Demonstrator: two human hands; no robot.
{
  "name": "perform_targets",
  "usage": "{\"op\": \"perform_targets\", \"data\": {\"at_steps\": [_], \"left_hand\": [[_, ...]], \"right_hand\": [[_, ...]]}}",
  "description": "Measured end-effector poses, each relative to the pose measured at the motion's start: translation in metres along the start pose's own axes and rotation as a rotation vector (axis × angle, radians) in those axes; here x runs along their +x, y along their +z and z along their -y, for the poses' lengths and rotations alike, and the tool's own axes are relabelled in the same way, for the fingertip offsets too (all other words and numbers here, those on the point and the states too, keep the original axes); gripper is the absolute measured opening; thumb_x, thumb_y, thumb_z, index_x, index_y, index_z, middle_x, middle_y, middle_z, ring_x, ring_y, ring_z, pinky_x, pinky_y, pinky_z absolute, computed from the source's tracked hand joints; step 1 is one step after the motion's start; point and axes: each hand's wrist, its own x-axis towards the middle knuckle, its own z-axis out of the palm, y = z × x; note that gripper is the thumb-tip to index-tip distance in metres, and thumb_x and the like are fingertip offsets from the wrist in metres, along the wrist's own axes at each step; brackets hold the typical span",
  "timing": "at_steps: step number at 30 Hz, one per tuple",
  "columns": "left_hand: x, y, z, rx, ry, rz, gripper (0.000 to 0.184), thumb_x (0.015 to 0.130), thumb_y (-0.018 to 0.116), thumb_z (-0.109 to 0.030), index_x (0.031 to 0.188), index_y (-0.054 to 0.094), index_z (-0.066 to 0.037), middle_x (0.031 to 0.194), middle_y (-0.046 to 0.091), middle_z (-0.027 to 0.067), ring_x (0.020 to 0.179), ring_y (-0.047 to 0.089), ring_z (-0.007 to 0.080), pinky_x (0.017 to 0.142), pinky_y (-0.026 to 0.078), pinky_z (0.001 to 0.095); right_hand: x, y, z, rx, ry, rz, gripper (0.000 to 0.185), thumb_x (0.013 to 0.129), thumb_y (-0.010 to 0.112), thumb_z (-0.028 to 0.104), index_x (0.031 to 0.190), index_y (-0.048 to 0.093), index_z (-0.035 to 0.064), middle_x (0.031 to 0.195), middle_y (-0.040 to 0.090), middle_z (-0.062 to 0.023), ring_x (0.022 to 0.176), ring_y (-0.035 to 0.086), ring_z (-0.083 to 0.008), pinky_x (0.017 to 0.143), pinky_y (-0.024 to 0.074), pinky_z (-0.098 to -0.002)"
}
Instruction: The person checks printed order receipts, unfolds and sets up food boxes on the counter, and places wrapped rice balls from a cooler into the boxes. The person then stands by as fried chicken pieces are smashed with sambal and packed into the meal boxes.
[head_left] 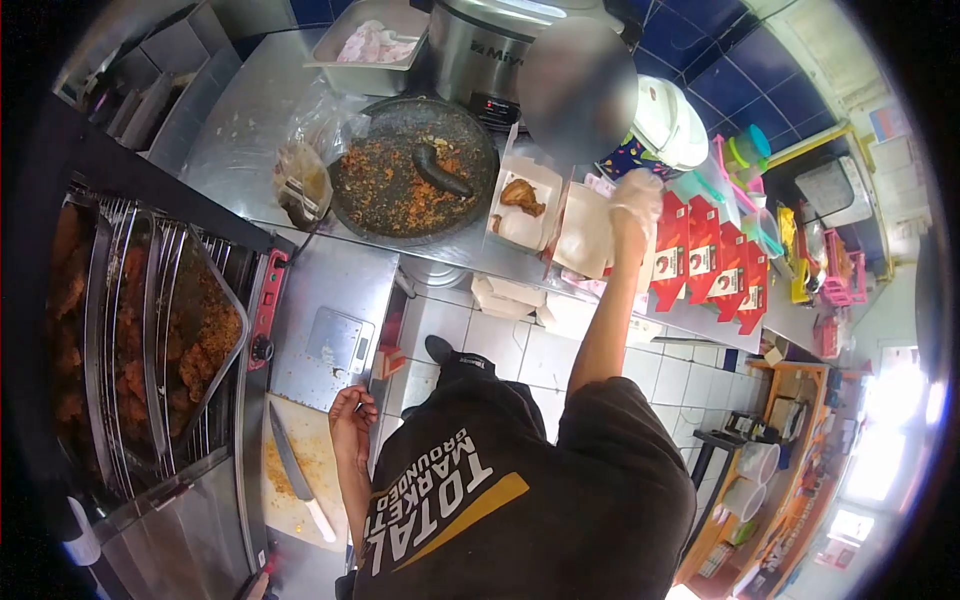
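My left hand (352, 410), bare, hovers by the steel counter's edge with its fingers curled in and nothing seen in them. Nearby are a flat digital scale (340, 342) and a cutting board (290, 420) bearing a knife (296, 468). A clear plastic glove covers my right hand (638, 196), stretched forward beside a white-lidded container (672, 125). Its fingers are bunched; what they hold, if anything, is hidden. Below that arm sits an open paper box (583, 232). Left of it, another open box (527, 226) contains a piece of fried chicken (522, 197).
A stone mortar (350, 205) holds reddish crumbs and a dark pestle (440, 172). Several red boxes (702, 250) stand in a row at right. Behind the mortar are a steel cooker (470, 60) and a metal tub (370, 78). Racks of fried food (205, 345) fill the left cabinet.
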Motion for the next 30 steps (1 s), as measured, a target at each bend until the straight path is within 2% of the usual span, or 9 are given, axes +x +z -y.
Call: {"op": "perform_targets", "data": {"at_steps": [2, 6, 7, 9, 14, 17, 22, 25, 30], "left_hand": [[0.004, 0.001, 0.001, 0.018, 0.01, 0.022, 0.014, 0.098, 0.06, -0.016, 0.104, 0.063, -0.004, 0.083, 0.066, 0.006, 0.065, 0.061, 0.0152, 0.058, 0.049, 0.0266], [0.0, 0.007, -0.005, -0.006, 0.022, 0.001, 0.011, 0.099, 0.059, -0.014, 0.102, 0.064, -0.004, 0.082, 0.067, 0.0067, 0.064, 0.061, 0.0142, 0.059, 0.049, 0.0259], [0.001, 0.007, -0.006, -0.016, 0.032, 0.013, 0.011, 0.098, 0.06, -0.014, 0.102, 0.064, -0.004, 0.082, 0.067, 0.0065, 0.064, 0.061, 0.0143, 0.059, 0.049, 0.0259], [-0.001, 0.004, -0.006, -0.034, 0.05, 0.022, 0.011, 0.098, 0.06, -0.014, 0.102, 0.064, -0.004, 0.082, 0.067, 0.0063, 0.064, 0.061, 0.0144, 0.059, 0.049, 0.0259], [-0.007, -0.012, 0.001, -0.066, 0.073, -0.065, 0.011, 0.097, 0.061, -0.015, 0.101, 0.064, -0.005, 0.082, 0.066, 0.0055, 0.064, 0.061, 0.0146, 0.059, 0.049, 0.0257], [-0.009, -0.015, 0.003, -0.081, 0.069, -0.066, 0.01, 0.098, 0.061, -0.015, 0.101, 0.063, -0.006, 0.082, 0.066, 0.0056, 0.064, 0.061, 0.0147, 0.059, 0.049, 0.0256], [-0.006, -0.016, 0.006, -0.072, 0.029, -0.044, 0.012, 0.098, 0.06, -0.015, 0.102, 0.063, -0.004, 0.083, 0.067, 0.0076, 0.064, 0.061, 0.0153, 0.059, 0.051, 0.0265], [-0.005, -0.008, 0.001, -0.078, 0.029, -0.019, 0.013, 0.098, 0.06, -0.016, 0.103, 0.063, -0.004, 0.083, 0.067, 0.0082, 0.064, 0.062, 0.0155, 0.059, 0.051, 0.027], [-0.006, -0.007, -0.003, -0.037, 0.039, -0.043, 0.014, 0.098, 0.06, -0.017, 0.104, 0.063, -0.005, 0.083, 0.065, 0.0061, 0.065, 0.06, 0.015, 0.057, 0.049, 0.0259]], "right_hand": [[-0.023, 0.024, 0.021, -0.306, -0.08, -0.466, 0.029, 0.089, 0.055, 0.016, 0.112, 0.056, -0.0019, 0.118, 0.064, -0.0222, 0.096, 0.067, -0.0358, 0.081, 0.0557, -0.0454], [-0.034, 0.124, 0.023, -0.301, -0.951, -0.361, 0.033, 0.086, 0.058, 0.018, 0.111, 0.066, -0.0024, 0.111, 0.068, -0.0211, 0.105, 0.068, -0.03, 0.081, 0.0551, -0.0369], [-0.03, 0.144, 0.027, -0.296, -0.956, -0.363, 0.033, 0.086, 0.058, 0.018, 0.111, 0.066, -0.0024, 0.111, 0.068, -0.0211, 0.105, 0.068, -0.03, 0.081, 0.0551, -0.0369], [-0.017, 0.19, 0.02, -0.604, -0.444, 0.053, 0.032, 0.081, 0.063, 0.021, 0.105, 0.071, 0.0023, 0.11, 0.07, -0.0157, 0.097, 0.07, -0.0293, 0.08, 0.0561, -0.0369], [0.0, 0.208, -0.01, -0.44, -0.306, 0.035, 0.026, 0.079, 0.067, 0.026, 0.094, 0.076, 0.0076, 0.101, 0.073, -0.0137, 0.094, 0.07, -0.0347, 0.081, 0.0557, -0.0461], [-0.002, 0.167, 0.006, -0.129, -0.186, 0.13, 0.047, 0.082, 0.067, 0.038, 0.115, 0.07, 0.005, 0.121, 0.066, -0.0227, 0.115, 0.062, -0.0398, 0.095, 0.0511, -0.0467], [-0.013, 0.162, 0.012, -0.169, -0.257, 0.233, 0.047, 0.084, 0.066, 0.035, 0.119, 0.068, 0.0036, 0.127, 0.063, -0.0237, 0.116, 0.062, -0.0393, 0.095, 0.0509, -0.0468], [0.02, 0.217, -0.036, -0.259, -0.521, -0.21, 0.033, 0.078, 0.066, 0.034, 0.093, 0.074, 0.0049, 0.104, 0.071, -0.0202, 0.096, 0.067, -0.0347, 0.086, 0.0525, -0.0415], [0.036, 0.177, -0.021, 0.362, -0.045, 0.293, 0.045, 0.09, 0.062, 0.042, 0.103, 0.072, 0.0003, 0.093, 0.072, -0.0228, 0.091, 0.07, -0.0295, 0.086, 0.0539, -0.0389]]}}
